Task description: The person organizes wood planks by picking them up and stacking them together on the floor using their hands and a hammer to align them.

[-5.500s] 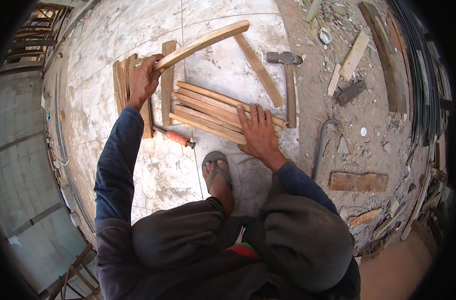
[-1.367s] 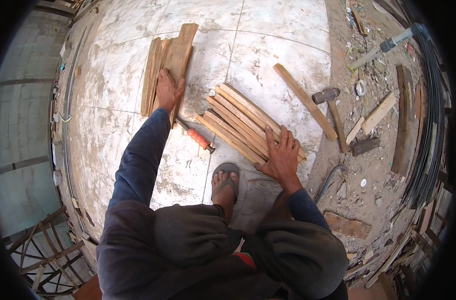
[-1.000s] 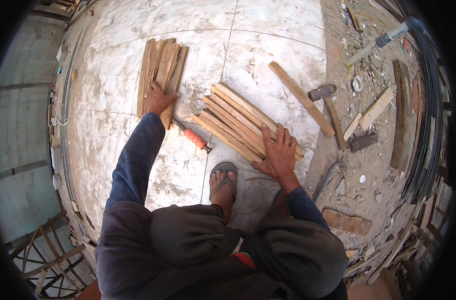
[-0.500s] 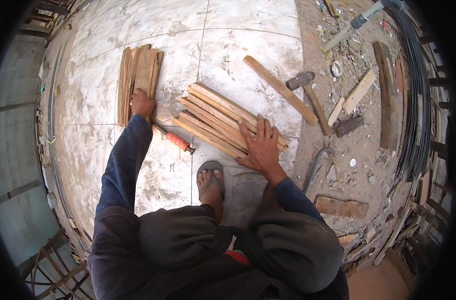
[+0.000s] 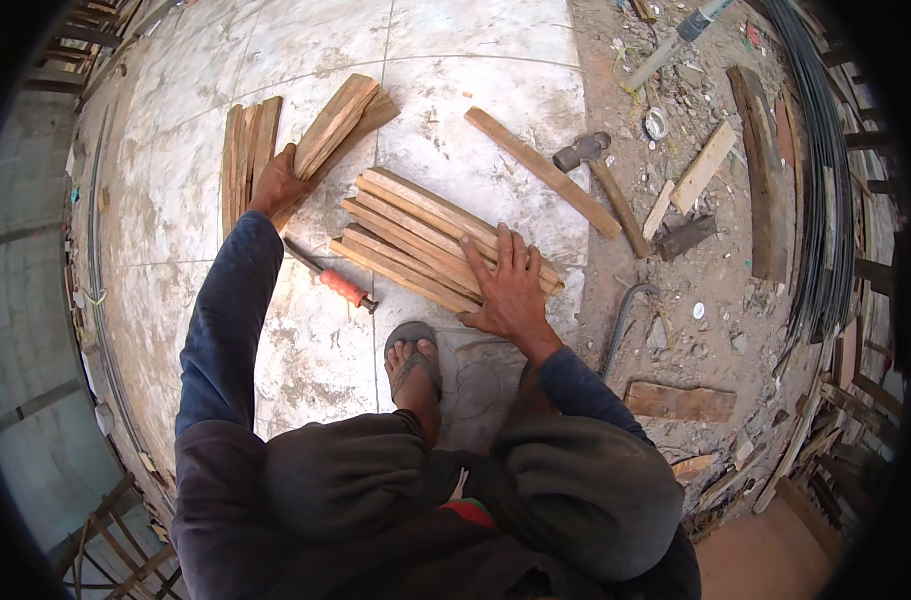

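My left hand [image 5: 279, 183] is closed round the near end of a wooden slat [image 5: 339, 122], which slants up to the right. A darker slat [image 5: 370, 120] lies partly under it; whether my hand holds that one too is hidden. Left of this hand stands a small row of wooden strips [image 5: 243, 150] side by side on the tiles. My right hand [image 5: 512, 288] lies with spread fingers across the right end of a larger stack of wooden strips [image 5: 415, 238], thumb at its near edge. Between the piles and my foot lies a tool with a red handle [image 5: 343, 287].
Right of the stack are a single slat [image 5: 540, 170] and a hammer [image 5: 615, 195]. Farther right, rubble ground holds wood scraps [image 5: 702, 168], a thick plank [image 5: 763, 175], a bent bar [image 5: 625, 320] and a bundle of dark rods [image 5: 825, 180]. My sandalled foot [image 5: 413, 368] is near the stack.
My left hand has turned a slat away from the left pile, tilting it to the right, and the darker slat shows beside it. My right hand stays on the stack.
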Action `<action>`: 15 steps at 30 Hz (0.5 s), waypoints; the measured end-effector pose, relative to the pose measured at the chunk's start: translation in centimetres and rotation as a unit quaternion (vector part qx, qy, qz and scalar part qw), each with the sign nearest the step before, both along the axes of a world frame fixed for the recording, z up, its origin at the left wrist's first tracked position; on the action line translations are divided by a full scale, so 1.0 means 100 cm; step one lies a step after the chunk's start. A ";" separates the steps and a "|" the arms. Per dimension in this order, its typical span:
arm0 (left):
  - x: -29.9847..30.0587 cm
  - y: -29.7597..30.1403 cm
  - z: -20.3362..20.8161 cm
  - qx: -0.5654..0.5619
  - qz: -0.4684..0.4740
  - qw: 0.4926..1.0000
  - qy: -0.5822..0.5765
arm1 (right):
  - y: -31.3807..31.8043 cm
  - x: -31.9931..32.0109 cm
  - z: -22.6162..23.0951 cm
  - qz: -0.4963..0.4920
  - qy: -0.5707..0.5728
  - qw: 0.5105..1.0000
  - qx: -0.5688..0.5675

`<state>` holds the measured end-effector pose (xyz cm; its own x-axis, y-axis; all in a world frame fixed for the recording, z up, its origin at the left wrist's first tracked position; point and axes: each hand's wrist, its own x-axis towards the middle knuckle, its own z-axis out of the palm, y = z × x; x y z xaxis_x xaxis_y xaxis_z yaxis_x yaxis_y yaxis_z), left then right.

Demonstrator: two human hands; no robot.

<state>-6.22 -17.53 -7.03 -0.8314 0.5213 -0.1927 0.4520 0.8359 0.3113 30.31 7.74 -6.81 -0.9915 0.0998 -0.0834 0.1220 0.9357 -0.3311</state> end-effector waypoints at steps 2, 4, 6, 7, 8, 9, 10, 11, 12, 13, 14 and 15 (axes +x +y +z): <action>0.002 0.007 -0.001 0.005 0.033 0.999 -0.013 | 0.002 0.002 -0.001 -0.002 0.003 1.000 0.001; -0.001 0.010 0.005 0.055 0.019 0.993 -0.106 | 0.004 0.005 -0.003 -0.009 0.008 1.000 -0.001; -0.008 0.008 0.005 0.038 0.012 0.986 -0.160 | 0.006 0.006 -0.001 -0.008 0.000 1.000 -0.005; -0.011 0.008 0.000 0.030 0.005 0.982 -0.188 | 0.007 0.008 -0.001 -0.010 -0.006 1.000 -0.006; -0.010 0.004 -0.004 0.064 0.007 0.981 -0.184 | 0.009 0.008 -0.002 -0.005 -0.003 1.000 -0.006; -0.008 -0.003 -0.013 0.099 0.005 0.978 -0.185 | 0.010 0.008 -0.003 -0.002 -0.005 1.000 -0.002; -0.021 -0.033 -0.016 0.113 0.001 0.977 -0.180 | 0.006 0.004 -0.002 0.009 0.001 1.000 -0.003; -0.018 -0.032 -0.024 0.096 -0.012 0.983 -0.158 | 0.005 0.007 -0.003 0.005 -0.001 1.000 -0.005; -0.016 -0.031 -0.030 0.078 -0.025 0.988 -0.133 | 0.005 0.007 -0.004 0.006 0.000 1.000 -0.007; -0.007 -0.014 -0.030 0.028 -0.043 0.996 -0.078 | 0.011 0.013 -0.006 0.002 -0.003 1.000 -0.005; -0.005 -0.018 -0.036 -0.016 -0.040 0.999 0.008 | 0.013 0.013 -0.004 0.005 -0.001 1.000 0.001; -0.008 -0.024 -0.040 -0.046 -0.037 0.997 0.054 | 0.012 0.012 -0.002 0.010 0.002 1.000 0.003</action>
<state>-7.00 -19.89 -11.06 -0.8103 0.5656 -0.1536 0.5396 0.8222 0.1812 31.52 8.97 -7.00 -0.9937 0.0809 -0.0780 0.1021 0.9401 -0.3254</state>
